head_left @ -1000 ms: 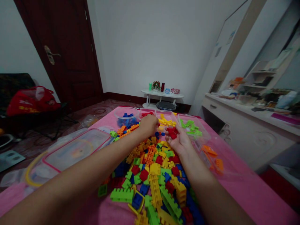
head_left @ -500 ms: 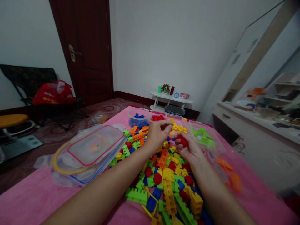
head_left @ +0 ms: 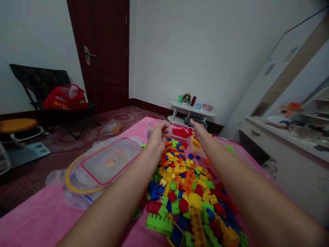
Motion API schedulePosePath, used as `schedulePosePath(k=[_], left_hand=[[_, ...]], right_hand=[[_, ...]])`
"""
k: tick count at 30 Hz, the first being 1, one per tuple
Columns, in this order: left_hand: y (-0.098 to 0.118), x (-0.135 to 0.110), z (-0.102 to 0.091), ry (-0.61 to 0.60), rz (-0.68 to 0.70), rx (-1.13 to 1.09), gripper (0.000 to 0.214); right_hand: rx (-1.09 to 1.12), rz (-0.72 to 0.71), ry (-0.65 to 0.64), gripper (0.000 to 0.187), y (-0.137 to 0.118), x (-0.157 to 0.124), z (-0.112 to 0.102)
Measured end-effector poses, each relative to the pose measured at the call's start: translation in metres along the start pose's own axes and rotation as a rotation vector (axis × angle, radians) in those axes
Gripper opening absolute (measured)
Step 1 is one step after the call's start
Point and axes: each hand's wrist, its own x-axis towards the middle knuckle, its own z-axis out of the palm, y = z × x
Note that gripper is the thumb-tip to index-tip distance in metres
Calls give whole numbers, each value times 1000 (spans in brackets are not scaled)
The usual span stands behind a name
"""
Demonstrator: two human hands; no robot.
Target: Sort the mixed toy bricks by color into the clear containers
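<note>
My left hand [head_left: 157,136] hovers over the far left of the brick pile, its fingers curled together; anything between them is hidden. My right hand [head_left: 199,131] reaches out beside the box of red pieces [head_left: 182,132], with a finger stretched forward and no piece visible in it. Between my forearms spreads a pile of toy building bricks [head_left: 189,178] in yellow, green, red, blue and orange. A box with yellow pieces [head_left: 196,142] sits partly behind my right hand.
Stacked clear lids [head_left: 108,161] with red and yellow rims lie left on the pink cloth [head_left: 33,219]. A clear tub with green pieces [head_left: 230,148] is partly covered by my right forearm. Beyond stand a low white table [head_left: 190,108] and a drawer cabinet [head_left: 277,144].
My hands have moved apart. The right one has reached forward, and the red piece it held no longer shows. My left hand has shifted left, and the view has turned slightly left.
</note>
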Motion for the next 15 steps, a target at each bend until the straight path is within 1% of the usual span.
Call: schedulePosePath(k=[2,3,5,7,9,12,15], left_hand=[[11,3,-2,18,25,-55,7],[17,3,-3,26,37,-80,7],[28,5,-4,47,65,-127,6],[35,5,-6,59,96,-157,6],[38,6,-7,49,114,-169,6],[36,8,-8,27,116,-164,4],[31,7,-6,26,109,-150,4]], right_hand=[[-204,-145,-73,12,9,-8,16],[-317,-210,-137,9,15,-15,25],[-505,-320,-321,5,28,-34,46],[-661,-411,-520,8,40,-52,65],[-792,-492,-651,12,49,-65,79],[-970,-582,-733,17,57,-76,87],[-1132,-621,-799,23,63,-81,83]])
